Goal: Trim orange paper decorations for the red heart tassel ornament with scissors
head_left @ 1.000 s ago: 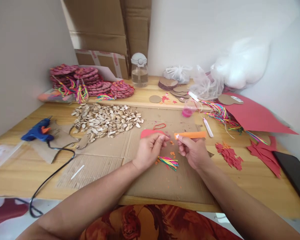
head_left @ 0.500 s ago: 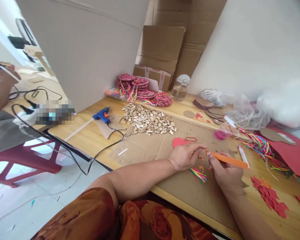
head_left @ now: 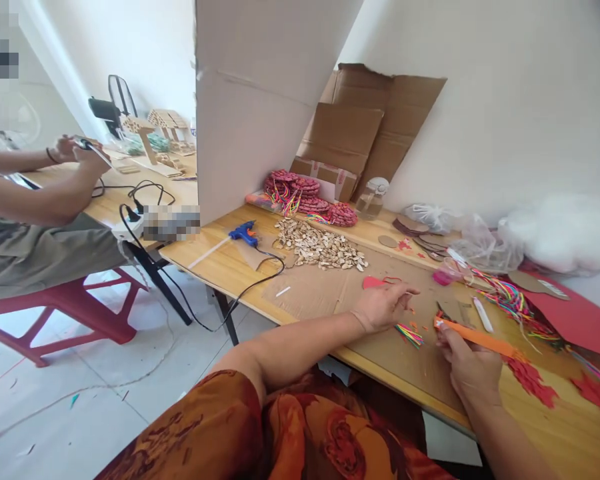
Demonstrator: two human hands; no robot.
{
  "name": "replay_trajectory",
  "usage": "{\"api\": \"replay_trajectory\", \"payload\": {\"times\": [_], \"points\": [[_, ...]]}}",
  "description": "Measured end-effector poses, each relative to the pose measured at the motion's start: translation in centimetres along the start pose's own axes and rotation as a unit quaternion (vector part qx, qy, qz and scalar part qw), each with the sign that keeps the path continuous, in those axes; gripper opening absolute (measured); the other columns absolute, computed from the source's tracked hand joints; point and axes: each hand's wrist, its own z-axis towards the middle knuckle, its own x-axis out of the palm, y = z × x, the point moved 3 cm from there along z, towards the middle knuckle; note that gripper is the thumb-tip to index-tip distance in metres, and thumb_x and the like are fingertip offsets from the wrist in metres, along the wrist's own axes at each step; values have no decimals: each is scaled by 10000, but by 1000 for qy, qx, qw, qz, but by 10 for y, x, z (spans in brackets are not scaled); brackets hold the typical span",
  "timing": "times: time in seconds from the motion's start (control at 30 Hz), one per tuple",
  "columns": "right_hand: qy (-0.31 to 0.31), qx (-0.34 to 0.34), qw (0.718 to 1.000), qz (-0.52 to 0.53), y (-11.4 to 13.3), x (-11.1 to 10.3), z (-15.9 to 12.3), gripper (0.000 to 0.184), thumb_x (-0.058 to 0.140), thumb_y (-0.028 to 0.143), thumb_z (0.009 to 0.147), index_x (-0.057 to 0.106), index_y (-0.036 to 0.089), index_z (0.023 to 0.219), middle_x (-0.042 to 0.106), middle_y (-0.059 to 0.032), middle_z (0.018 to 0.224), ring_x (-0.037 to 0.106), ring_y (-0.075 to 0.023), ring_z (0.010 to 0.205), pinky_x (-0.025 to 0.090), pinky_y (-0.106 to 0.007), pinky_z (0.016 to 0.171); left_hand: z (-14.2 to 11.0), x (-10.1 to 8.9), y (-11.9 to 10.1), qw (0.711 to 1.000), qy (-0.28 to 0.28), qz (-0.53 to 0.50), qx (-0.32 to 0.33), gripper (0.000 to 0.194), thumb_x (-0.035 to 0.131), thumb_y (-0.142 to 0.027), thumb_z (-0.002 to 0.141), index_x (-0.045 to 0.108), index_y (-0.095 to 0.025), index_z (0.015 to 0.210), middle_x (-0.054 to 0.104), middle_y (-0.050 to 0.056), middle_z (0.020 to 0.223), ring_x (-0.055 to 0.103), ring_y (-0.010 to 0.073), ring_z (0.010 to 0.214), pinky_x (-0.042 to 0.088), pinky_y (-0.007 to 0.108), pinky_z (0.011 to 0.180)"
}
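Note:
My right hand (head_left: pixel 474 365) is closed on a long orange strip (head_left: pixel 485 339), gripping it between thumb and fingers above the cardboard mat. A small whitish bit shows at the strip's left end. To its left, my left hand (head_left: pixel 383 308) hovers low over the mat with its fingers partly bent and apart, and no object shows in it. Just beyond that hand lies a red piece with a rounded edge (head_left: pixel 373 283), partly hidden by it. A bundle of coloured strings (head_left: pixel 410 335) and small orange scraps (head_left: pixel 414 325) lie between my hands.
A heap of pale dried slices (head_left: pixel 323 247) sits behind the mat. A blue glue gun (head_left: pixel 244 233) trails a black cord over the table's front edge. Stacked pink discs (head_left: pixel 305 193), a water bottle (head_left: pixel 373 199) and red cutouts (head_left: pixel 533 381) stand around. A co-worker's arms (head_left: pixel 65 180) show at left.
The view has swung left, bringing more of the co-worker and the other table into sight. My hands have drawn slightly apart, with the orange strip still in my right hand.

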Motion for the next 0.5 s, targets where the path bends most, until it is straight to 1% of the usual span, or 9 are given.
{"api": "replay_trajectory", "payload": {"times": [0.07, 0.13, 0.23, 0.3, 0.33, 0.37, 0.43, 0.5], "points": [[4, 28, 999, 30, -1, -3, -3, 282, 764, 374, 563, 589, 156, 606, 550, -4, 540, 467, -117, 440, 275, -224, 336, -14, -17, -3, 1000, -2, 20, -4, 288, 467, -252, 907, 582, -233, 1171, 709, 48, 1028, 656, 167, 952, 485, 277, 866], [2, 41, 998, 53, -2, -3, -4, 296, 762, 369, 574, 556, 157, 576, 523, 5, 523, 440, -101, 429, 225, -208, 321, -29, -38, -1, 999, -11, 47, -19, 273, 468, -255, 904, 597, -232, 1144, 702, 60, 1061, 654, 179, 961, 473, 298, 885], [3, 53, 996, 70, -3, -2, -5, 302, 757, 356, 626, 550, 141, 582, 492, 22, 508, 409, -77, 419, 219, -194, 314, -49, -69, 11, 994, -24, 92, -52, 276, 430, -250, 916, 597, -197, 1128, 710, 86, 998, 663, 186, 900, 480, 296, 821], [11, 61, 996, 68, -5, -1, -5, 275, 717, 320, 739, 558, 123, 631, 494, 38, 534, 420, -60, 433, 272, -174, 341, -60, -85, 21, 990, -25, 120, -72, 261, 434, -269, 913, 605, -185, 1092, 716, 91, 941, 670, 189, 848, 482, 285, 762], [12, 66, 996, 63, -5, -1, -6, 245, 663, 302, 820, 567, 118, 690, 506, 51, 571, 430, -47, 445, 329, -161, 380, -65, -91, 26, 988, -24, 133, -80, 252, 445, -277, 907, 611, -182, 1071, 716, 93, 923, 671, 191, 821, 482, 283, 737], [8, 71, 996, 59, -5, -1, -6, 215, 618, 294, 872, 582, 116, 758, 534, 46, 623, 460, -48, 472, 384, -166, 420, -71, -96, 30, 986, -22, 145, -86, 247, 449, -285, 904, 618, -182, 1051, 716, 93, 918, 671, 196, 814, 480, 287, 728], [5, 79, 996, 51, -5, -1, -9, 189, 582, 299, 906, 608, 112, 895, 602, 8, 762, 549, -76, 573, 473, -205, 506, -81, -102, 38, 982, -18, 164, -94, 248, 450, -296, 897, 624, -175, 1027, 715, 94, 904, 670, 208, 805, 483, 305, 729], [2, 86, 995, 47, -2, -1, -12, 214, 570, 305, 914, 608, 119, 1011, 634, -31, 902, 607, -112, 694, 525, -254, 593, -91, -103, 43, 979, -13, 179, -98, 251, 445, -297, 894, 629, -175, 1012, 712, 92, 908, 667, 214, 821, 488, 321, 762]]}}
